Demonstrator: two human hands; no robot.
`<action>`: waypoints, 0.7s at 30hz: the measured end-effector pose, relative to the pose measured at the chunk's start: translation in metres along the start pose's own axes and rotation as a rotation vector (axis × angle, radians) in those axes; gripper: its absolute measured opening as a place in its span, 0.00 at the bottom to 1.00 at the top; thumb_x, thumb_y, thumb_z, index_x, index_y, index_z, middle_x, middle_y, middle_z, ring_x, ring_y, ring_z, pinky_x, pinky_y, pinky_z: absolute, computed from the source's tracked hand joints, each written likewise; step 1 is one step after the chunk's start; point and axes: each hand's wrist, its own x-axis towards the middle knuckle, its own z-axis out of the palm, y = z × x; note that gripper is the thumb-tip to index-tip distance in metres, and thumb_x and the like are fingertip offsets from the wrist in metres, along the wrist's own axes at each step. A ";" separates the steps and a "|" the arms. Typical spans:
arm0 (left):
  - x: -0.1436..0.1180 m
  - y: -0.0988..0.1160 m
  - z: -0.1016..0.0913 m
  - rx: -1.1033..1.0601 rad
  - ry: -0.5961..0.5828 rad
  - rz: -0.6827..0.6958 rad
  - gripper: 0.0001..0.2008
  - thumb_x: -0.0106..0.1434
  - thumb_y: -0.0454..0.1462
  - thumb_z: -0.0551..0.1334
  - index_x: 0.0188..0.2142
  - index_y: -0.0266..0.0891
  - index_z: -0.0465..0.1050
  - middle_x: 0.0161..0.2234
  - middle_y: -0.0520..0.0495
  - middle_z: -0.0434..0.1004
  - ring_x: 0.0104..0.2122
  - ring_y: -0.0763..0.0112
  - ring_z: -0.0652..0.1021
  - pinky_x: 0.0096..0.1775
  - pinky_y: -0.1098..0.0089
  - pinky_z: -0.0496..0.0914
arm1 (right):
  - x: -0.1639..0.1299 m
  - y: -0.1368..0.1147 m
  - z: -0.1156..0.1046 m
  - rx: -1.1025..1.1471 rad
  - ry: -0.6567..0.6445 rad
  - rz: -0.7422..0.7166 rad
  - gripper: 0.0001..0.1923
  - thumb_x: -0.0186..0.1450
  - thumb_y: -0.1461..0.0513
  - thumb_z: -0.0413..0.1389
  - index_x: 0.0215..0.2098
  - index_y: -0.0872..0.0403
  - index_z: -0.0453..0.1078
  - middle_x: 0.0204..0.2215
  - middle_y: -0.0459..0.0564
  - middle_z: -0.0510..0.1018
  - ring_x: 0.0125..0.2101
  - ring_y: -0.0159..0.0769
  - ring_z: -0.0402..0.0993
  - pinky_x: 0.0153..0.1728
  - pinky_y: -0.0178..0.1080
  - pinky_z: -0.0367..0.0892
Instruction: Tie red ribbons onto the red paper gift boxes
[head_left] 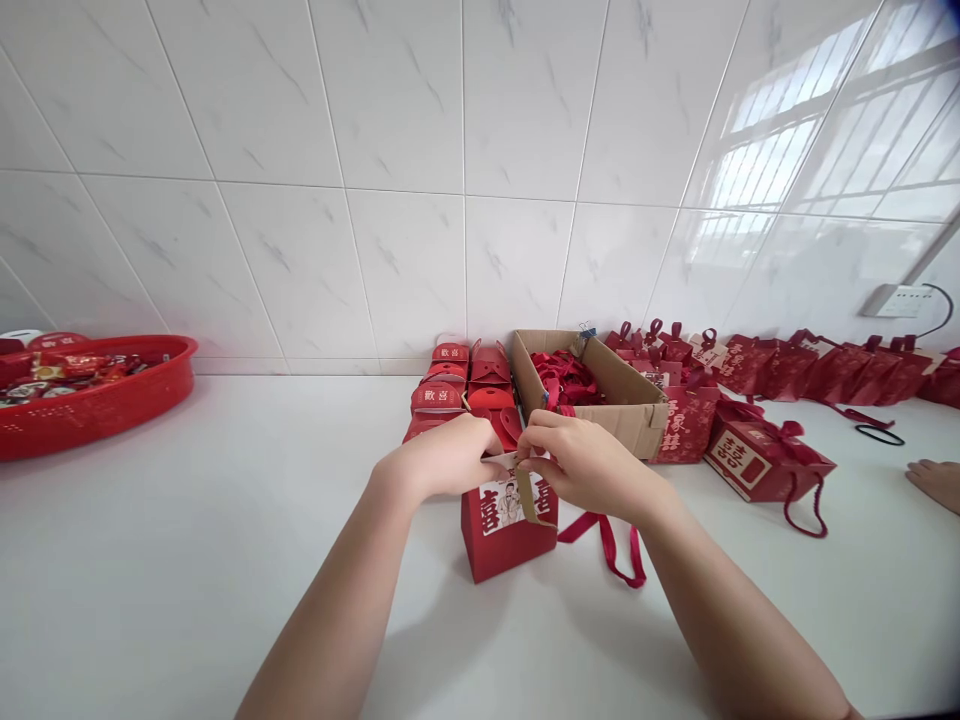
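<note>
Both bare forearms reaching forward from the lower edge, converging toward the middle. Left hand (442, 458) curled knuckles-up, fingers (486, 442) bent and pinched together at the tips. Right hand (592, 462) mirrored just beside it, back upward, fingers (534, 428) likewise pinched, tips of both hands nearly meeting. Wrists level, slightly raised.

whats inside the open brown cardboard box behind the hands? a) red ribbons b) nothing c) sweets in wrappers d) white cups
a: the open brown cardboard box behind the left hand and right hand holds a tangle of red ribbons; no sweets or cups show in it.
</note>
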 end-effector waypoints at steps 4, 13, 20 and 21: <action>0.001 0.000 0.000 0.013 -0.002 0.002 0.15 0.59 0.43 0.56 0.21 0.39 0.57 0.19 0.54 0.58 0.17 0.76 0.57 0.20 0.69 0.48 | -0.001 0.002 -0.001 0.009 0.001 -0.002 0.07 0.64 0.68 0.50 0.30 0.55 0.67 0.32 0.44 0.69 0.26 0.26 0.62 0.27 0.32 0.56; -0.001 0.002 -0.001 0.010 0.001 -0.029 0.14 0.58 0.43 0.57 0.21 0.40 0.57 0.19 0.54 0.58 0.17 0.76 0.57 0.20 0.69 0.49 | 0.002 -0.002 0.003 -0.045 -0.016 -0.065 0.08 0.64 0.69 0.48 0.31 0.56 0.69 0.33 0.46 0.66 0.24 0.25 0.57 0.23 0.32 0.52; -0.001 0.001 0.000 0.003 0.003 -0.011 0.14 0.58 0.43 0.57 0.21 0.40 0.58 0.19 0.53 0.60 0.17 0.76 0.58 0.21 0.69 0.49 | 0.003 -0.004 0.005 -0.087 0.046 0.023 0.08 0.65 0.67 0.49 0.32 0.56 0.70 0.32 0.47 0.68 0.24 0.27 0.58 0.23 0.33 0.53; -0.001 0.001 0.000 0.003 0.008 -0.009 0.14 0.58 0.43 0.57 0.20 0.40 0.58 0.19 0.53 0.59 0.17 0.76 0.57 0.21 0.68 0.49 | 0.004 -0.005 0.006 -0.089 0.054 0.051 0.08 0.65 0.67 0.49 0.32 0.56 0.70 0.32 0.47 0.68 0.24 0.27 0.59 0.23 0.34 0.53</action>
